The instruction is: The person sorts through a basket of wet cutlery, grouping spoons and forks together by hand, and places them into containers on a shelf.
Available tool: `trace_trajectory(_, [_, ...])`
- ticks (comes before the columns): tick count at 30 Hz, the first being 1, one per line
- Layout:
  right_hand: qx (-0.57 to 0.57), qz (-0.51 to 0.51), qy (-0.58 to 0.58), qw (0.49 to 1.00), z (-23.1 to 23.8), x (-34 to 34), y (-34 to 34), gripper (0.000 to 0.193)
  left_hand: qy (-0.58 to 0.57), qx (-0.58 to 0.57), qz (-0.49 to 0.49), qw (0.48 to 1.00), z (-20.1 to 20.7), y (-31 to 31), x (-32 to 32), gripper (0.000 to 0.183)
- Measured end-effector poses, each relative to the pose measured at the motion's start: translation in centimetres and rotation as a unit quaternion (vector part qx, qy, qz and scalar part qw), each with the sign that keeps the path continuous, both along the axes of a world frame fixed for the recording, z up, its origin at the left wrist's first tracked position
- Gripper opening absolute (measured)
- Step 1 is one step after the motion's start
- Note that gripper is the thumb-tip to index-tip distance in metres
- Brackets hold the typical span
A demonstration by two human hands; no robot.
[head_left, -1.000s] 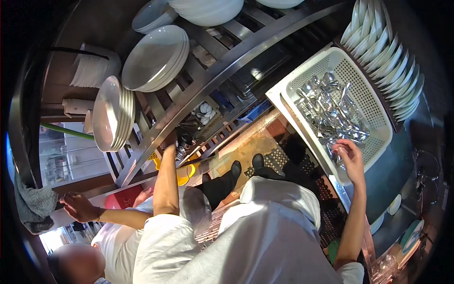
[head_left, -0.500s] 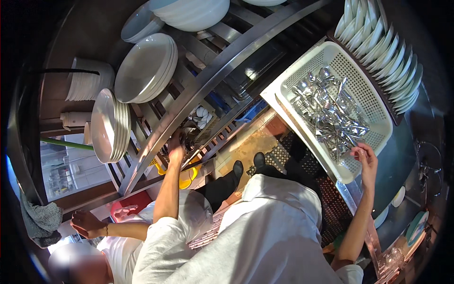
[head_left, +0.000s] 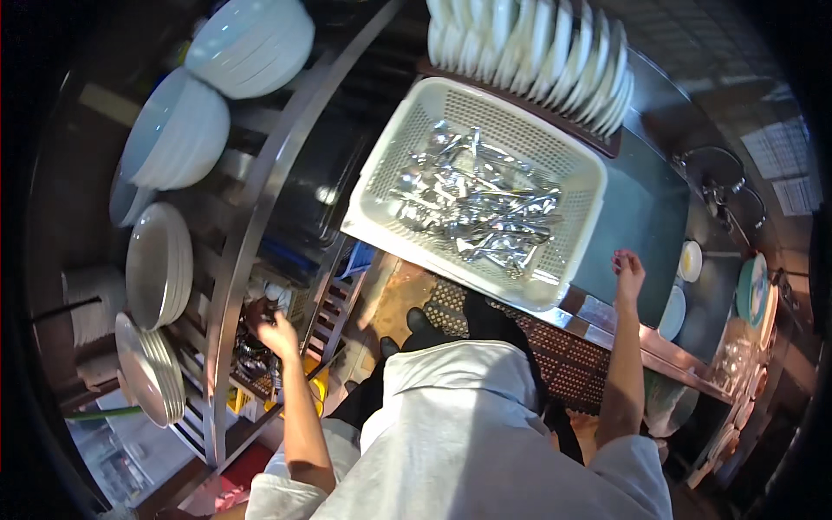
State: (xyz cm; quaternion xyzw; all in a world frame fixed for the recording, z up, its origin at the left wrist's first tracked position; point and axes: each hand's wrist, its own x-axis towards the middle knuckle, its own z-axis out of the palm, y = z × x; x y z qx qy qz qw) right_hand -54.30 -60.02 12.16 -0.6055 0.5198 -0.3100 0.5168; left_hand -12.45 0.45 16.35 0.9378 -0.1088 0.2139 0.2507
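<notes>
A white perforated plastic basket [head_left: 390, 165] stands on the steel counter, with a heap of metal cutlery [head_left: 485, 195] inside. To the right of the basket, my right hand [head_left: 630, 277] hovers above the counter, fingers loosely bent and apart, nothing visible in them. On the left, my left hand [head_left: 277, 334] reaches in under the steel rack. Its fingers fall in deep shade, so whether they grip anything is hidden. Beside and below it lies more metal cutlery [head_left: 253, 357], partly covered by the hand and the rack.
White plates [head_left: 529, 52] stand upright in a dark rack behind the basket. Stacked bowls [head_left: 178, 130] and plates [head_left: 160, 264] fill the left steel shelf [head_left: 251, 234]. A hose tap [head_left: 719, 195] is at far right, near small dishes [head_left: 690, 260]. A perforated mat [head_left: 555, 364] covers the floor.
The view has turned right, bringing the basket toward the middle. My right hand has left the cutlery at the basket's edge and is now beyond its right side. My left hand stays by the lower rack.
</notes>
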Motion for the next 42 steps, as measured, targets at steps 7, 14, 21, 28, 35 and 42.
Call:
trace_trajectory(7, [0.296, -0.260, -0.347, 0.851, -9.0, -3.2, -4.0, 0.024, 0.230, -0.146, -0.366, 0.890, 8.3, -29.3, -6.4, 0.018])
trace_trajectory(14, [0.158, 0.320, -0.175, 0.918, 11.9, 12.2, 3.4, 0.028, 0.362, 0.207, -0.323, 0.850, 2.8, -41.5, -9.6, 0.044])
trace_trajectory(21, [-0.200, 0.477, 0.206, 0.831, 9.0, 17.9, 3.6, 0.024, 0.383, 0.126, -0.340, 0.850, -0.2, -39.0, -6.4, 0.024])
trace_trajectory(28, [-0.210, 0.416, 0.171, 0.868, 10.0, 20.2, 3.0, 0.033, 0.356, -0.377, -0.330, 0.789, 7.4, -38.9, -2.0, 0.014])
trace_trajectory(35, [-0.299, 0.360, 0.311, 0.827, 7.4, 22.3, 5.4, 0.044, 0.544, -0.359, -0.244, 0.719, 6.1, -39.4, 0.3, 0.018])
trace_trajectory(42, [-0.216, 0.382, 0.302, 0.846, 5.3, 21.6, 1.2, 0.024, 0.661, -0.363, -0.248, 0.608, 3.2, -43.1, -3.5, 0.029])
